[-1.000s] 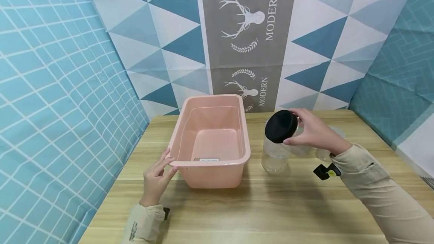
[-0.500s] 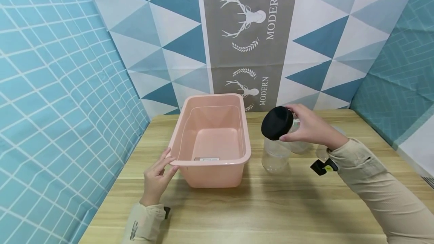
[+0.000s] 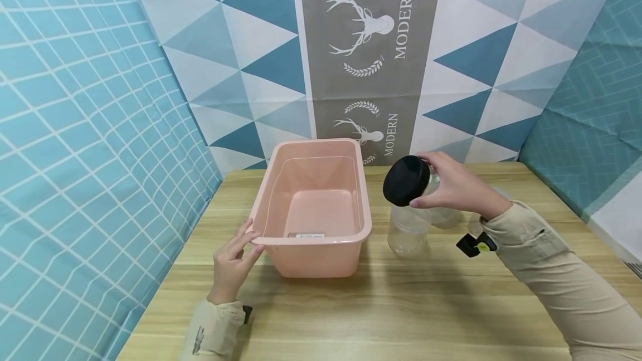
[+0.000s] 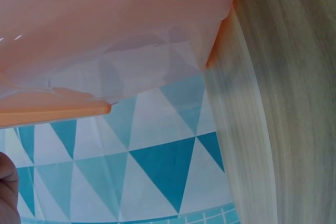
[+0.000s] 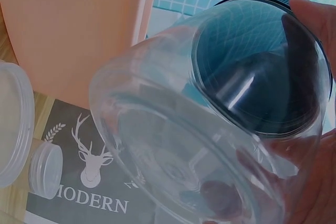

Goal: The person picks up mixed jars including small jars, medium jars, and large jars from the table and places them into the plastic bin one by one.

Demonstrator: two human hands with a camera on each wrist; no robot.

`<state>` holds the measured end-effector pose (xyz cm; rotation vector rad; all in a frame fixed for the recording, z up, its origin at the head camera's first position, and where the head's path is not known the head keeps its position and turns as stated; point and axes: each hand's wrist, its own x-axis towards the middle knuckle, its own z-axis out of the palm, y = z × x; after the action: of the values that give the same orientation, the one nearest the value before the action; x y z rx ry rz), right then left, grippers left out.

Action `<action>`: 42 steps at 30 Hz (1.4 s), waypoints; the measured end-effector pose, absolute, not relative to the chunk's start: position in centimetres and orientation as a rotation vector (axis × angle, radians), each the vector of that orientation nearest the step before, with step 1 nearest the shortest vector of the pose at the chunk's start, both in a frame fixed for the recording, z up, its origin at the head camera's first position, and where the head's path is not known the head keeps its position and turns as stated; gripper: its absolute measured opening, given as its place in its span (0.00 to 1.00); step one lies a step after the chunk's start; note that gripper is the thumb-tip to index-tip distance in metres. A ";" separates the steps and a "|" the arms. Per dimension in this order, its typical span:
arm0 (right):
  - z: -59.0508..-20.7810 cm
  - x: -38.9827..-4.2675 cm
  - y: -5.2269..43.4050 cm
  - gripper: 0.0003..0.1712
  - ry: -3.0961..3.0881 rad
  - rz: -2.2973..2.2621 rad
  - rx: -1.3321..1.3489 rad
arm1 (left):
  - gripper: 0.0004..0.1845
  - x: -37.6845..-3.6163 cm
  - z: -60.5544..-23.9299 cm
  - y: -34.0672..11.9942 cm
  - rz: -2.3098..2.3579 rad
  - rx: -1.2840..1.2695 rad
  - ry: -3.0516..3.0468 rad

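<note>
Right hand [image 3: 458,188] at frame centre-right, fingers curled round black-lidded clear jar [image 3: 411,181]; left hand [image 3: 232,263] lower left, fingers straight against pink tub [image 3: 316,235].

The right hand [image 3: 453,185] now carries the black-lidded clear jar [image 3: 412,181] higher above the wooden table [image 3: 401,305] than a second ago, and closer to the pink tub [image 3: 313,208], though still to the right of its rim. The jar is tipped further over, its black lid [image 3: 405,181] facing more toward the tub and the onlooker. The beige sleeve [image 3: 546,272] follows along, drawn up and in toward the tub with the wrist.
</note>
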<state>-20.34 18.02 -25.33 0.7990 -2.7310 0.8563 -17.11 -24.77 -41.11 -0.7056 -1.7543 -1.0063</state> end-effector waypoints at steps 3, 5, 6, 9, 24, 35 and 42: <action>-25.3 -20.3 17.9 0.48 -2.730 0.855 0.799 | 0.28 -17.1 -41.1 -24.7 -1.003 -0.711 -1.754; -25.3 -20.3 17.8 0.48 -2.734 0.855 0.800 | 0.28 -17.1 -41.1 -24.7 -0.999 -0.714 -1.753; -25.3 -20.3 17.7 0.48 -2.736 0.857 0.801 | 0.28 -17.1 -41.1 -24.7 -0.999 -0.714 -1.752; -25.3 -20.4 17.6 0.49 -2.740 0.868 0.806 | 0.28 -17.1 -41.1 -24.7 -1.000 -0.711 -1.751; -24.7 -20.9 17.1 0.50 -2.769 0.860 0.808 | 0.28 -17.0 -41.0 -24.6 -1.001 -0.695 -1.766; -24.4 -21.0 16.2 0.52 -2.810 0.867 0.812 | 0.28 -16.8 -40.9 -24.7 -0.989 -0.685 -1.764; -24.1 -21.3 15.6 0.53 -2.799 0.860 0.841 | 0.27 -16.8 -40.7 -24.5 -1.005 -0.680 -1.779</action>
<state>-21.31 15.55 -24.09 0.8408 -2.7991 0.8597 -16.84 -24.53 -40.75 -0.6800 -1.7787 -1.0053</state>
